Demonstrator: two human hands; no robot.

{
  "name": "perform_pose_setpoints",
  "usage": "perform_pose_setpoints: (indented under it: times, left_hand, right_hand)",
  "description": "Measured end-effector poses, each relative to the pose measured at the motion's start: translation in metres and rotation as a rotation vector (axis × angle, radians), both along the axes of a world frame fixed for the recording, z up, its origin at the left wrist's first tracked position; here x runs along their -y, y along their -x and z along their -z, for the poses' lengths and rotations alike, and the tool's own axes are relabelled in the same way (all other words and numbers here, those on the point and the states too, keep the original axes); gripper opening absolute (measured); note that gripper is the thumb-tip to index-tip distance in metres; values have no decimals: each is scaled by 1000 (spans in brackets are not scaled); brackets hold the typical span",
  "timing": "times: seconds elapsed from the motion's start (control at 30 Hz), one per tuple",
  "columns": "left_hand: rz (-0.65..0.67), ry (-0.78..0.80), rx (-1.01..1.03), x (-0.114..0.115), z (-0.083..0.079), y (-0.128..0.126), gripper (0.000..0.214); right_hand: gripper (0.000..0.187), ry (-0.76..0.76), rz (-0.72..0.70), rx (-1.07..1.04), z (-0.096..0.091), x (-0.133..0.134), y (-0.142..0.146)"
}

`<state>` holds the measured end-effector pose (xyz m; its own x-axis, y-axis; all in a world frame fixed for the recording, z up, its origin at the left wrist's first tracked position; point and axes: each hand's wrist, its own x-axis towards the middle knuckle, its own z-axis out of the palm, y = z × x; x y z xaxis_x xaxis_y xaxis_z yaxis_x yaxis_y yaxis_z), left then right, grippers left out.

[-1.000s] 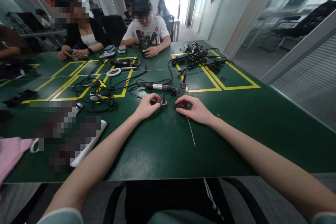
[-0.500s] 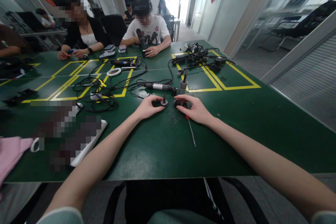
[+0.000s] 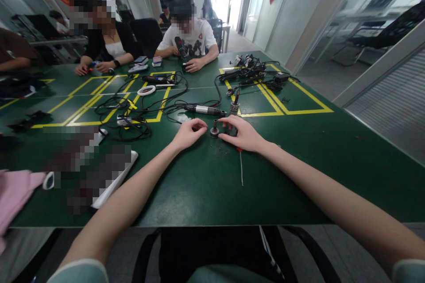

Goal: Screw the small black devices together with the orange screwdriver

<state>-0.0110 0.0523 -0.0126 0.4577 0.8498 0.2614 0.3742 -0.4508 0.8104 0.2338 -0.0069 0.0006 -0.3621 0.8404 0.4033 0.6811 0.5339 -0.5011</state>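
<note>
A small metal part with an upright shaft [image 3: 214, 131] stands on the green table [image 3: 206, 185] between my hands. My left hand [image 3: 187, 133] rests just left of it, fingers curled into a pinch; what they hold is hidden. My right hand [image 3: 244, 135] lies just right of the part, thumb stretched toward its base and fingers bent over a small dark piece [image 3: 229, 131]. A thin screwdriver with a red handle [image 3: 241, 168] lies under and behind my right hand, its shaft pointing toward me.
A grey rotary tool [image 3: 204, 109] and a small metal cylinder [image 3: 234, 107] lie just beyond my hands. Black cables [image 3: 129, 126] and a white ring [image 3: 146, 90] sprawl over yellow tape lines. Two people sit working across the table. A white object [image 3: 114, 181] and pink cloth [image 3: 16, 192] lie left.
My right hand has slid left up to the shafted metal part. My left hand has let go of that part's side and curled into a pinch. The view has shifted slightly.
</note>
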Motion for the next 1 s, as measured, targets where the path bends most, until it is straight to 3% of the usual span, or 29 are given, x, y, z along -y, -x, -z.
perform_pose_setpoints:
  times: [0.17,0.33,0.5,0.63,0.77,1.0]
  left_hand:
    - [77,23,-104,4,-6,0,13]
    - [96,24,-109,6,-8,1,13]
    - [266,-118,-178,18,-9,-2,8]
    - [345,-249,-240,34,-10,-11,16]
    - [421,-274,-206,42,-6,-21,22]
    - [485,-256,-221,40,0,-26,10]
  right_hand:
    - [53,15,-14,86,1,-10,15]
    - [29,32,15,206,1,-11,27]
    - [25,45,78,302,-3,-12,22]
    - [27,53,103,345,-4,-13,14]
    - [28,53,99,355,-5,-14,8]
    - [23,87,62,312,-4,-17,5]
